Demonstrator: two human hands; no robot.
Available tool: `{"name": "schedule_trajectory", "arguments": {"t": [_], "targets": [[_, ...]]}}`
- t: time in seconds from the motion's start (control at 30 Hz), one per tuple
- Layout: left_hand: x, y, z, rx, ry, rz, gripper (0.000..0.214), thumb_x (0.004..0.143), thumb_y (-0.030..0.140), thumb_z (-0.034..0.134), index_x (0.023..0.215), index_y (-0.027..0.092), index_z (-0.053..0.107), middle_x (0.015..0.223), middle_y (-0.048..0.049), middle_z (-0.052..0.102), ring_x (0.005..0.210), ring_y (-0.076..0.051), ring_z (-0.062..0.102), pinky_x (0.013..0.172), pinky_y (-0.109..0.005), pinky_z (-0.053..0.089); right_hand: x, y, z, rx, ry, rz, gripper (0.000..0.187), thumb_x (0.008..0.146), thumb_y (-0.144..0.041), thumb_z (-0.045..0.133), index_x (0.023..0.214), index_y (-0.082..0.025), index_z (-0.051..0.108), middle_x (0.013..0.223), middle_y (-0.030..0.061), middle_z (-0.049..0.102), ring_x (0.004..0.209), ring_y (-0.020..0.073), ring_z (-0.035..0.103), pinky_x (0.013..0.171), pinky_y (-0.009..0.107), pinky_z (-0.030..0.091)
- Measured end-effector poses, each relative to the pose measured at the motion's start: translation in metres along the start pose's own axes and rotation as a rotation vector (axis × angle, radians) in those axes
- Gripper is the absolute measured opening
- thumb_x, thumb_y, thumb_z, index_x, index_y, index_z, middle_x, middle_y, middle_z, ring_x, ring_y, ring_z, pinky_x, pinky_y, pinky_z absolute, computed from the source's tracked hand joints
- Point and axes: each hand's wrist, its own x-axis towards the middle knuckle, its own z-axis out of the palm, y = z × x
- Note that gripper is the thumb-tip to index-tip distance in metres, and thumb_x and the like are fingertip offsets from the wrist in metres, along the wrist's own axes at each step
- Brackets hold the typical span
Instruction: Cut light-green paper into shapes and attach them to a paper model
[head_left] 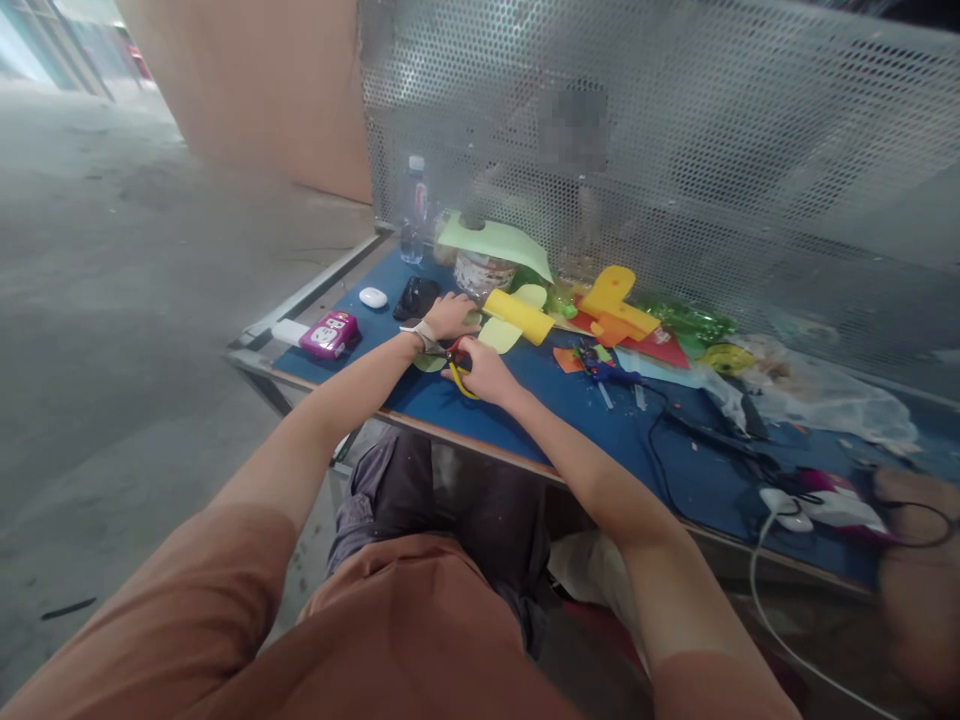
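Observation:
My right hand (487, 372) is closed around scissors (459, 362) with red and yellow handles, over the near edge of the blue table (525, 420). My left hand (450, 315), with a watch on its wrist, pinches a pale yellow-green paper piece (496, 335) just beyond the scissors. A small green cut piece (429, 362) lies under my left wrist. A yellow paper roll (519, 315) lies right beside both hands.
A pink device (330, 333), white mouse (373, 297), black phone (417, 296) and water bottle (413, 210) stand to the left. Coloured paper scraps (622, 320), a glue gun (611, 375), black cables (705, 440) and clear plastic (817, 395) fill the right. A perforated metal screen (675, 150) backs the table.

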Motion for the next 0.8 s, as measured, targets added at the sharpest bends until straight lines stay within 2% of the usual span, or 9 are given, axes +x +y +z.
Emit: {"name": "schedule_trajectory", "arguments": {"t": [0.13,0.37,0.53,0.6,0.7,0.8], "targets": [[0.000,0.000,0.000,-0.022,0.026,0.011,0.063,0.116,0.049,0.072,0.172,0.022,0.078,0.178,-0.0239,0.072,0.165,-0.050,0.062,0.138,-0.069,0.054,0.001,-0.001,0.003,0.006,0.012,-0.027,0.046,0.095,-0.054,0.102,0.102,-0.029,0.064,0.113,0.0107,0.082,0.106,0.0353,0.075,0.105,0.051,0.063],[-0.002,0.002,-0.004,-0.054,0.101,0.003,0.052,0.114,0.032,0.069,0.162,0.019,0.082,0.168,-0.0219,0.081,0.158,-0.044,0.071,0.134,-0.056,0.057,0.008,-0.001,0.009,0.015,0.051,-0.032,0.043,0.096,-0.055,0.099,0.103,-0.030,0.064,0.114,0.0117,0.082,0.112,0.0364,0.077,0.108,0.052,0.063],[0.002,-0.005,-0.004,-0.225,0.223,-0.021,0.051,0.108,0.028,0.074,0.156,0.017,0.085,0.163,-0.0210,0.087,0.152,-0.039,0.080,0.134,-0.048,0.060,0.008,-0.003,0.008,0.062,0.097,0.062,0.052,0.091,-0.062,0.103,0.109,-0.028,0.068,0.114,0.0103,0.082,0.109,0.0356,0.078,0.107,0.053,0.066],[0.005,-0.009,-0.005,-0.339,0.288,-0.002,0.045,0.107,0.032,0.078,0.147,0.014,0.088,0.151,-0.0202,0.091,0.140,-0.038,0.085,0.129,-0.047,0.063,0.007,-0.003,0.005,0.125,0.180,0.081,0.056,0.090,-0.067,0.103,0.111,-0.027,0.069,0.111,0.0088,0.082,0.107,0.0349,0.079,0.107,0.054,0.067],[0.008,-0.010,-0.006,-0.541,0.320,0.087,0.044,0.105,0.041,0.083,0.137,0.012,0.089,0.136,-0.0182,0.095,0.125,-0.035,0.087,0.119,-0.045,0.068,0.006,0.002,0.001,0.235,0.369,0.104,0.060,0.095,-0.077,0.098,0.114,-0.028,0.068,0.111,0.0102,0.082,0.109,0.0354,0.081,0.108,0.055,0.069],[0.007,-0.004,-0.007,-0.665,0.318,0.196,0.046,0.101,0.046,0.089,0.136,0.017,0.089,0.145,-0.0188,0.093,0.134,-0.035,0.085,0.122,-0.048,0.068,0.009,0.013,-0.006,0.300,0.522,0.146,0.058,0.104,-0.081,0.084,0.119,-0.029,0.064,0.117,0.0121,0.081,0.112,0.0343,0.083,0.106,0.052,0.071]]}}
